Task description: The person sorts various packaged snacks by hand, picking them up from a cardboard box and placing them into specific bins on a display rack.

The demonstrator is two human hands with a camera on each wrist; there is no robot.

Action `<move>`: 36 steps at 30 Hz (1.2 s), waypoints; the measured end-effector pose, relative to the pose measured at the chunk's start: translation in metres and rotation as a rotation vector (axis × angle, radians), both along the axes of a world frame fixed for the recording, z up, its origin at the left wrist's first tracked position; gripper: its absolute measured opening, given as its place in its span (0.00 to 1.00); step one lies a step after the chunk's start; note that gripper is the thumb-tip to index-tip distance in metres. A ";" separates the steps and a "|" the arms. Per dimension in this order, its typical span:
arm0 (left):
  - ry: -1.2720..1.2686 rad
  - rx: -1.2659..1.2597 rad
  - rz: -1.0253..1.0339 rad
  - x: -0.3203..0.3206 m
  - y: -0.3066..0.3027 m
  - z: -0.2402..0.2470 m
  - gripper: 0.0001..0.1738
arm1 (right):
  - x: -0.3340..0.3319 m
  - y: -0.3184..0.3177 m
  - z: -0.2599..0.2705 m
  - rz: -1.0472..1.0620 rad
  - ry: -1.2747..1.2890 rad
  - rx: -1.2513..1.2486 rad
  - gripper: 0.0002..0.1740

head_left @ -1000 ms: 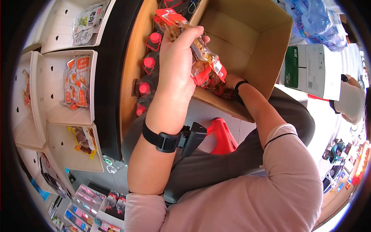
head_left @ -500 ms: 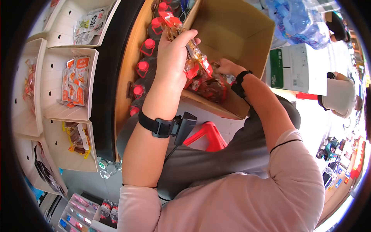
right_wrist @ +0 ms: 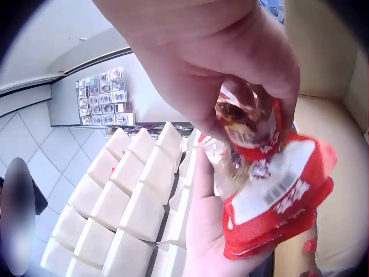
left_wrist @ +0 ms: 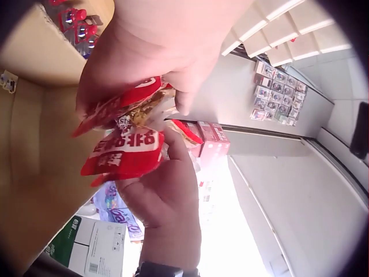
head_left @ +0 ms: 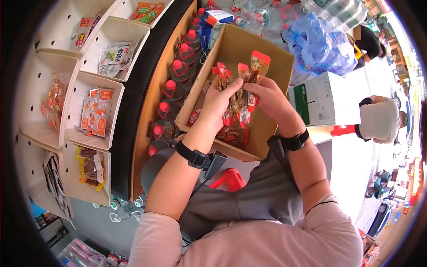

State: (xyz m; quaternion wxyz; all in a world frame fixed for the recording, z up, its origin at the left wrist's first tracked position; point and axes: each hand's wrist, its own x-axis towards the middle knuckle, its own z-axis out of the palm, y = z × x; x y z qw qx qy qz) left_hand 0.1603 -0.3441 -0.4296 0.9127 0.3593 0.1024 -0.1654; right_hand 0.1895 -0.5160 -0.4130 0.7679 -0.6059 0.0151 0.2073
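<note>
Over an open cardboard box, both hands hold small snack packets with clear middles and red ends. My left hand grips several packets, its thumb lying across them. Close beside it, my right hand pinches a packet whose red end points up. In the left wrist view, the packets lie between the two hands. The right wrist view shows red-and-white packet ends resting over the left palm. More packets lie in the near end of the box.
Red-capped bottles stand in a row left of the box. White bins of packaged snacks line the left side. Blue-wrapped bottle packs and a white-and-green carton are at the right. A red stool shows below the box.
My right hand has come up from inside the box to meet the left hand, and now pinches a packet. The left hand's packets have turned more upright. The head view has shifted.
</note>
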 end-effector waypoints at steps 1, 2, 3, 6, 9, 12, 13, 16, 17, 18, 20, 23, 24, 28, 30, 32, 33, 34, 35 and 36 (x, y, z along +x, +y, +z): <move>-0.005 0.004 -0.016 -0.001 0.001 0.004 0.27 | -0.001 0.000 -0.001 -0.002 -0.012 -0.033 0.17; -0.003 0.002 -0.033 -0.003 0.001 0.009 0.26 | -0.005 -0.002 0.000 -0.004 -0.015 -0.070 0.17; -0.009 -0.004 -0.042 -0.004 0.002 0.014 0.26 | -0.005 -0.001 0.010 0.020 -0.050 -0.119 0.18; 0.001 0.027 -0.068 -0.001 -0.002 0.001 0.23 | 0.010 -0.008 0.005 0.117 -0.145 -0.366 0.20; 0.011 0.087 0.006 0.003 -0.002 0.011 0.20 | 0.014 -0.001 0.004 0.032 -0.296 -0.475 0.23; 0.050 0.083 0.087 0.018 0.011 -0.001 0.16 | 0.018 0.001 0.005 0.037 -0.363 -0.517 0.26; 0.033 0.043 0.093 0.021 0.012 -0.002 0.15 | 0.019 0.002 0.003 0.088 -0.364 -0.467 0.26; 0.049 0.019 0.088 0.027 0.018 -0.010 0.17 | 0.018 0.006 -0.002 0.165 -0.443 -0.474 0.28; 0.042 0.047 0.087 0.027 0.019 -0.013 0.20 | 0.019 0.007 -0.007 0.158 -0.438 -0.477 0.28; 0.031 0.075 0.087 0.027 0.019 -0.011 0.23 | 0.020 0.008 -0.009 0.152 -0.438 -0.479 0.29; 0.025 0.103 0.043 0.026 0.020 -0.006 0.27 | 0.017 0.008 -0.010 0.183 -0.454 -0.489 0.32; 0.019 0.066 0.014 0.025 0.029 -0.002 0.29 | 0.017 0.011 -0.013 0.237 -0.458 -0.379 0.33; 0.014 0.059 0.032 0.026 0.031 0.001 0.27 | 0.020 0.012 -0.015 0.268 -0.434 -0.310 0.33; -0.013 0.077 0.035 0.028 0.044 0.000 0.23 | 0.018 0.010 -0.010 0.362 -0.420 -0.204 0.32; -0.055 0.123 0.056 0.028 0.050 0.005 0.23 | 0.016 0.009 0.004 0.429 -0.344 -0.121 0.28; -0.045 0.125 0.094 0.028 0.054 0.006 0.26 | 0.014 0.010 0.009 0.428 -0.361 -0.145 0.28; -0.061 0.153 0.110 0.031 0.057 0.005 0.28 | 0.017 0.016 0.001 0.363 -0.467 -0.084 0.30; -0.076 0.181 0.126 0.032 0.058 0.004 0.30 | 0.018 0.015 -0.004 0.343 -0.446 -0.098 0.30; -0.080 0.169 0.159 0.032 0.058 0.003 0.26 | 0.019 0.015 -0.007 0.324 -0.426 -0.113 0.29; -0.066 0.193 0.186 0.031 0.058 0.001 0.25 | 0.019 0.015 -0.008 0.305 -0.407 -0.128 0.29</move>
